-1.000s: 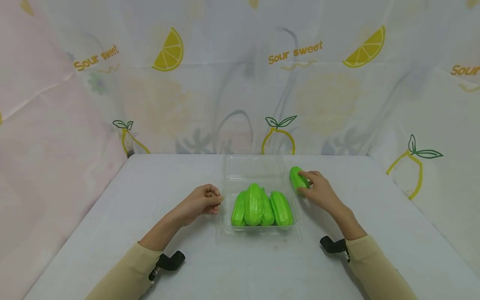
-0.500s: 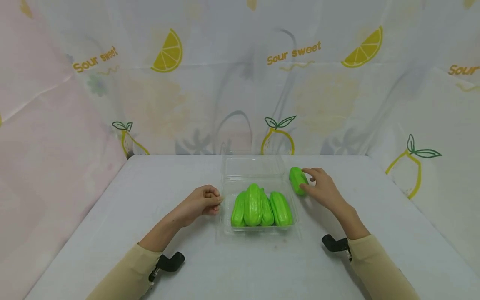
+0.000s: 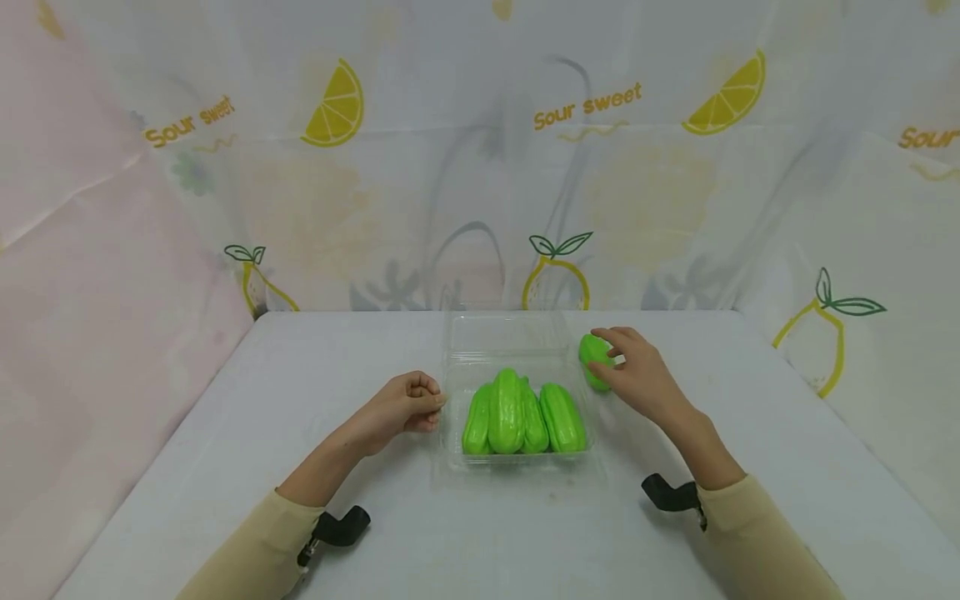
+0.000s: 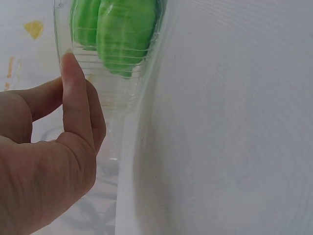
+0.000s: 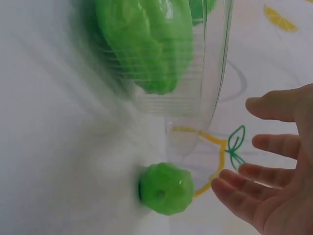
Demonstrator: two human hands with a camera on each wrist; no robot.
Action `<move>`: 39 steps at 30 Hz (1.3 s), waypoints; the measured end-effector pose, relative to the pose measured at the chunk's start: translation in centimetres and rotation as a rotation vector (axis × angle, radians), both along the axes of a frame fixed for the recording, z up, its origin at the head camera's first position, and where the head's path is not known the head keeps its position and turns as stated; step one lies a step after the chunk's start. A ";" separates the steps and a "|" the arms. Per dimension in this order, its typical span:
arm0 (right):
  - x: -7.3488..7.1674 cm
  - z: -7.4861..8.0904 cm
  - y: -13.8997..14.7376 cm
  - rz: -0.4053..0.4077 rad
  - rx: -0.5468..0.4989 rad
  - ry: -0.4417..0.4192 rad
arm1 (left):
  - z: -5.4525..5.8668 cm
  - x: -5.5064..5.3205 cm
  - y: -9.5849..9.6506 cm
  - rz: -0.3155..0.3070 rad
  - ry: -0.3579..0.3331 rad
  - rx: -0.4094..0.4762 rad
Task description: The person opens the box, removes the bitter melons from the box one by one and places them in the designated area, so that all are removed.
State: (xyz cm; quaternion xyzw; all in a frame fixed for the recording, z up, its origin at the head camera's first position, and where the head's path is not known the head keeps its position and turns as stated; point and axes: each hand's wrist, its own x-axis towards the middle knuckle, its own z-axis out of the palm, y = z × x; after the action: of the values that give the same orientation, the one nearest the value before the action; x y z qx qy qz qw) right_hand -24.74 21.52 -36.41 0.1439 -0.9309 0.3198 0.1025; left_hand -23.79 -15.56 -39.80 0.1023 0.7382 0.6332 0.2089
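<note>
Left hand pinching box rim, right hand spread by loose green vegetable

Left hand [image 3: 393, 410]: fingers curled, tips and thumb pinching the left rim of the clear container [image 3: 453, 429]. Right hand [image 3: 637, 375]: fingers spread and gently bent, thumb apart; right wrist view shows a gap to the loose green vegetable [image 3: 592, 352], which lies on the table, just right of the container's far half. Both forearms angle inward, sleeves [image 3: 255, 546] tan, black wrist mounts [image 3: 343, 526] below. Container holds a row of green vegetables [image 3: 507, 412]; its right wall stands between them and the loose one. Clear lid [image 3: 508, 333] open at the back. White table [image 3: 322, 350]; lemon-print cloth [image 3: 420, 75] behind.
</note>
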 end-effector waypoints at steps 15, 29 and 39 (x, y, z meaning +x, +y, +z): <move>2.8 1.0 -4.3 0.186 -0.017 0.054 | 0.0 -0.1 -0.1 0.004 0.003 0.005; 4.7 0.0 -7.2 0.304 0.041 0.026 | 0.0 0.0 -0.1 0.011 0.000 -0.004; 5.6 -0.1 -8.3 0.324 0.090 0.067 | 0.0 0.0 0.0 0.020 -0.010 -0.005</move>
State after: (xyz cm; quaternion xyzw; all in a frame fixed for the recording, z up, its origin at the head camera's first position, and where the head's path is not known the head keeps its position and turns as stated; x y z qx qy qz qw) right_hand -19.19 13.22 -36.49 0.3069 -0.9050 0.2852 0.0741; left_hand -23.77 -15.58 -39.77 0.0915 0.7398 0.6338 0.2065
